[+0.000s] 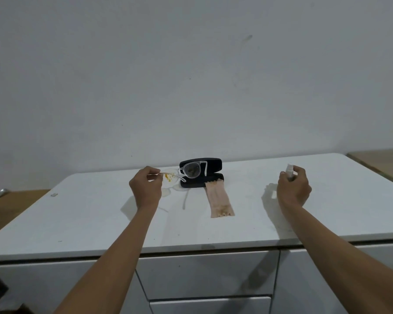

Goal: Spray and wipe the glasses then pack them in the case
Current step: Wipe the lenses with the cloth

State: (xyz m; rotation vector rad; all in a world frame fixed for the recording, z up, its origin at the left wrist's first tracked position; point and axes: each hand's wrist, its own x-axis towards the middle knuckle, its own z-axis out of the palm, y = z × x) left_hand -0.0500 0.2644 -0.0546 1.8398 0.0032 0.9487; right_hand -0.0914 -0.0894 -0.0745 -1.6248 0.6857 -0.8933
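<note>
My left hand [146, 189] pinches one arm of the clear-framed glasses [192, 169] and holds them up above the white counter, with the lenses in front of the case. The lenses show dirty smears and yellow specks. Behind the glasses the black case [213, 163] lies open on the counter. A pink cloth [219, 199] lies flat, stretching from the case toward me. My right hand [293, 189] is closed around a small white spray bottle [289, 169], held upright to the right of the cloth; only the bottle's top shows.
The white counter [247, 225] has drawers below its front edge. Wooden surfaces sit at the far left [16, 200] and far right [383, 162]. A plain wall rises right behind the case. A small scrap [54, 195] lies at the left of the counter.
</note>
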